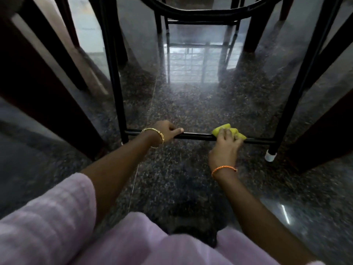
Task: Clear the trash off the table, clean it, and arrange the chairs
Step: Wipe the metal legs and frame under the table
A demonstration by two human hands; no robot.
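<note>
Viewpoint: you are crouched low, looking under a black metal-framed chair or stand; I cannot tell which, since only its legs and rails show.
Left hand: your left hand [166, 131] has its fingers curled over the low crossbar [198, 136], thumb stretched along the top of the bar, steadying the frame.
Right hand: your right hand [225, 145] holds a wadded yellow-green cloth [229, 131] pressed onto the same crossbar, fingers bent over it; the cloth sits right of your left hand, a short stretch of bare bar between them.
Task's things: the table top is not in view; dark wooden legs [47, 88] stand to the left and right of the metal frame, and a second black frame [200, 22] stands far beyond.
Step, as I judge it: wiping the frame's lower rail, part of the cleaning.
Floor: polished speckled granite [181, 178], glossy and reflective.
Risk, sliding frame: the right leg ends in a white cap [270, 155] on that slick floor; push sideways with the cloth and the frame may skate unless your left hand holds firm.
Risk, missed underside: the cloth sits mostly on the bar's top, so the bottom face may stay dirty.
Risk, knuckles: a fast stroke right could drive your fingers into the leg joint.
</note>
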